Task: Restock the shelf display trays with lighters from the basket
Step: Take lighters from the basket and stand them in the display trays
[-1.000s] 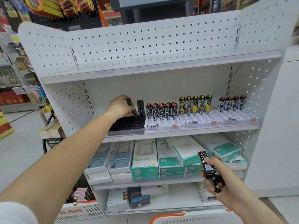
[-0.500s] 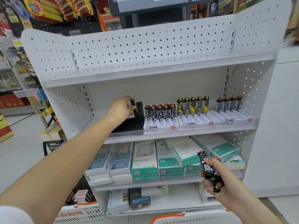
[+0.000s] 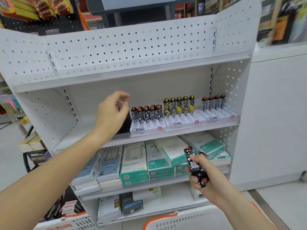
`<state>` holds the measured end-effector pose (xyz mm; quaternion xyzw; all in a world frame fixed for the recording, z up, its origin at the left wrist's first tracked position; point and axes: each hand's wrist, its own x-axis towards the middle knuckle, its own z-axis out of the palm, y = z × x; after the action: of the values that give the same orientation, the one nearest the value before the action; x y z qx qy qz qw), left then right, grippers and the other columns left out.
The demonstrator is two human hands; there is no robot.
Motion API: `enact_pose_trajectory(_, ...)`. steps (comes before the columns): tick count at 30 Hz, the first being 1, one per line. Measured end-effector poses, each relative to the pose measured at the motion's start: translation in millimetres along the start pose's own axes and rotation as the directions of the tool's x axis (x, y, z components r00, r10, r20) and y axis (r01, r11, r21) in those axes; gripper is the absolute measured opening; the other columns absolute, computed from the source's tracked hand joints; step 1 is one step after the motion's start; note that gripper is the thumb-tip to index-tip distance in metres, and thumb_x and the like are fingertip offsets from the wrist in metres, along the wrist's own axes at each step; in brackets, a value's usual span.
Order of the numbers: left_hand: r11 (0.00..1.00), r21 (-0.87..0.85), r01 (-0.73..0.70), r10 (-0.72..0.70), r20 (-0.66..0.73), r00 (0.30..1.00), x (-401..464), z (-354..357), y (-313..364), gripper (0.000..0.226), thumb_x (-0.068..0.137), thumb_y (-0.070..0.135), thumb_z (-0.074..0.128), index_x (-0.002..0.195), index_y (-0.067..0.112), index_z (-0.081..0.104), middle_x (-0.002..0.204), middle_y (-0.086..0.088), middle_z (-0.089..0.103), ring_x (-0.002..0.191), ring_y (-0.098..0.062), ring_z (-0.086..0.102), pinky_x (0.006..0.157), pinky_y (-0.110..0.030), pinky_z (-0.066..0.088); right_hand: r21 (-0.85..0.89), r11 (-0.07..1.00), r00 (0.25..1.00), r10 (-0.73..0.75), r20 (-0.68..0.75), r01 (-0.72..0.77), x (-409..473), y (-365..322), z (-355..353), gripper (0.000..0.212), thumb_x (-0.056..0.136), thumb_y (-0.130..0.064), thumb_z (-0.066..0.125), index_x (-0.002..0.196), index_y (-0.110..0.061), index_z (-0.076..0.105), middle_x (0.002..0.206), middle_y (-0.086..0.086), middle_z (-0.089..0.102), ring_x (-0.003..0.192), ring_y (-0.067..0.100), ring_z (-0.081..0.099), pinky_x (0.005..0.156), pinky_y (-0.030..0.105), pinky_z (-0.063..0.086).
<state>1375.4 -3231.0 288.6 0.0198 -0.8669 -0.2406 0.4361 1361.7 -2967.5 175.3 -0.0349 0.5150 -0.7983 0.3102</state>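
Gripping a bundle of black-and-white patterned lighters [image 3: 196,165], the right hand [image 3: 204,181] hung nearest the camera, below and right of the black display tray [image 3: 125,126], fingers curled round them. A white basket [image 3: 184,219] with an orange rim lay below that hand. Green boxes [image 3: 134,163] under the tray read "80W", "100" and "3in1". The left hand [image 3: 113,112], which half a second earlier touched black lighters standing in the tray, had lifted off it, fingers loosely curled and holding nothing; that lighter was judged seated, the patterned bundle next. Right of the tray, white trays [image 3: 147,127] carried small labels and round red stickers, too blurred to read.
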Motion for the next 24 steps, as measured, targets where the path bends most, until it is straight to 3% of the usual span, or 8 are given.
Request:
enact_pose_trajectory(2,0.997,-0.071,0.017,0.001,0.254,0.967,-29,10,26,0.016,0.093,0.016,0.056,0.102,0.025,0.065,0.091,0.015,0.064,0.074,-0.002,0.057,0.066,-0.012,0.044,-0.011,1.000,1.000,-0.015,0.001,0.016,-1,1,0,0.026,0.072,-0.027,0.066,0.085,-0.012,0.049,0.068,0.006,0.052,0.042,0.011,0.039,0.035,0.018,0.028)
enact_pose_trajectory(5,0.937,-0.163,0.309,-0.147,0.619,0.772,-69,38,56,0.017,0.096,0.029,0.054,0.108,0.024,0.064,0.097,0.007,0.067,0.076,-0.006,0.063,0.064,-0.020,0.053,-0.049,0.997,0.998,-0.058,0.003,0.059,0,3,3,0.022,0.078,-0.026,0.065,0.083,-0.012,0.049,0.066,0.005,0.047,0.042,0.011,0.038,0.037,0.020,0.027)
enact_pose_trajectory(9,0.667,-0.300,0.682,-0.269,0.756,0.596,-95,68,83,0.009,0.095,0.024,0.057,0.098,0.017,0.062,0.088,0.000,0.064,0.061,-0.006,0.061,0.062,-0.024,0.057,-0.130,0.981,0.989,-0.145,-0.003,0.143,-3,6,5,0.018,0.085,-0.024,0.064,0.088,-0.007,0.057,0.060,0.006,0.046,0.042,0.013,0.039,0.038,0.022,0.029)
enact_pose_trajectory(12,0.585,-0.356,0.729,-0.293,0.745,0.599,-96,74,86,0.011,0.092,0.017,0.061,0.097,0.008,0.063,0.076,0.001,0.065,0.060,-0.002,0.061,0.060,-0.019,0.054,-0.150,0.971,0.982,-0.188,-0.007,0.185,-6,8,3,0.020,0.086,-0.026,0.066,0.091,-0.008,0.059,0.060,0.004,0.049,0.043,0.013,0.040,0.039,0.023,0.030)
enact_pose_trajectory(16,0.645,-0.360,0.674,-0.317,0.677,0.664,-97,70,83,0.009,0.091,0.015,0.063,0.098,0.011,0.064,0.084,-0.004,0.066,0.071,-0.008,0.063,0.063,-0.023,0.056,-0.128,0.971,0.979,-0.201,0.023,0.202,-8,6,-1,0.029,0.077,-0.035,0.071,0.087,-0.010,0.061,0.063,0.004,0.044,0.043,0.013,0.037,0.038,0.023,0.029)
enact_pose_trajectory(19,0.748,-0.374,0.549,-0.330,0.508,0.795,-82,57,76,0.010,0.088,0.015,0.066,0.098,0.017,0.067,0.091,-0.003,0.068,0.081,-0.014,0.066,0.073,-0.030,0.058,-0.067,0.983,0.985,-0.173,0.005,0.172,-8,4,-5,0.035,0.070,-0.036,0.072,0.082,-0.011,0.051,0.070,0.008,0.044,0.041,0.013,0.037,0.037,0.022,0.028)
enact_pose_trajectory(21,0.810,-0.388,0.440,-0.307,0.359,0.881,-60,41,66,0.013,0.083,0.015,0.072,0.094,0.021,0.070,0.088,0.002,0.071,0.082,-0.009,0.067,0.075,-0.019,0.053,-0.059,0.985,0.986,-0.164,-0.002,0.164,-8,4,-7,0.036,0.071,-0.035,0.072,0.083,-0.011,0.048,0.069,0.008,0.047,0.040,0.013,0.037,0.038,0.022,0.028)
enact_pose_trajectory(24,0.834,-0.365,0.414,-0.364,0.199,0.910,-21,23,42,0.015,0.080,0.014,0.076,0.091,0.023,0.071,0.085,0.004,0.072,0.079,-0.007,0.067,0.077,-0.018,0.051,-0.073,0.985,0.988,-0.156,-0.004,0.156,-8,5,-9,0.033,0.074,-0.033,0.071,0.082,-0.011,0.048,0.067,0.006,0.049,0.040,0.013,0.037,0.038,0.022,0.028)
